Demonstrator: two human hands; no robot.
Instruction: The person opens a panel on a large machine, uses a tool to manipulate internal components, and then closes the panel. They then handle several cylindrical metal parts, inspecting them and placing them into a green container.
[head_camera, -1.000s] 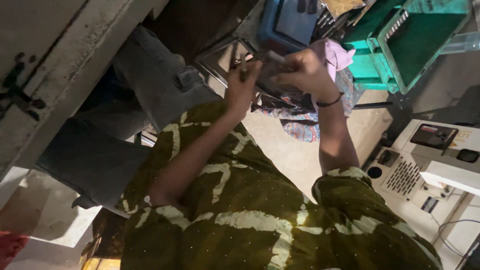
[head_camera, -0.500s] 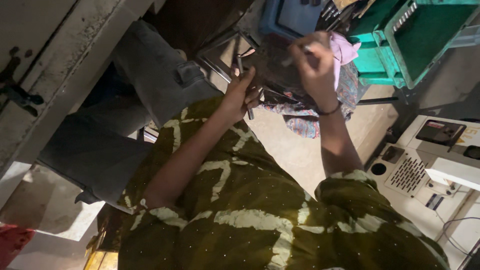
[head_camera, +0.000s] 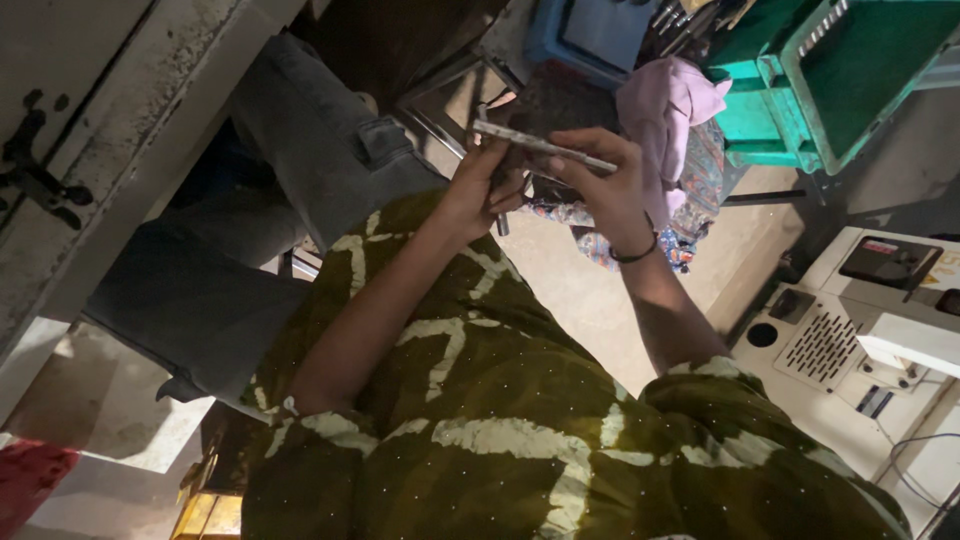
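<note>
While gripping opposite ends of a thin pale strip (head_camera: 545, 148) — flat, ruler-like, speckled — left hand (head_camera: 478, 190) and right hand (head_camera: 605, 185) meet near twelve o'clock, above an olive patterned garment (head_camera: 480, 420). Left fingers (head_camera: 497, 160) curled shut around the strip's eleven o'clock end, with a short dark rod-like piece (head_camera: 501, 222) also poking down from that fist. Right fingertips (head_camera: 570, 140) pinched closed on the one o'clock end; a dark band (head_camera: 634, 255) at that wrist. Just behind, toward one o'clock, a pink cloth (head_camera: 665, 110) and a green crate (head_camera: 850, 70). At three o'clock, a white sewing machine (head_camera: 850, 340). Grey trousers (head_camera: 290, 180) at ten o'clock.
</note>
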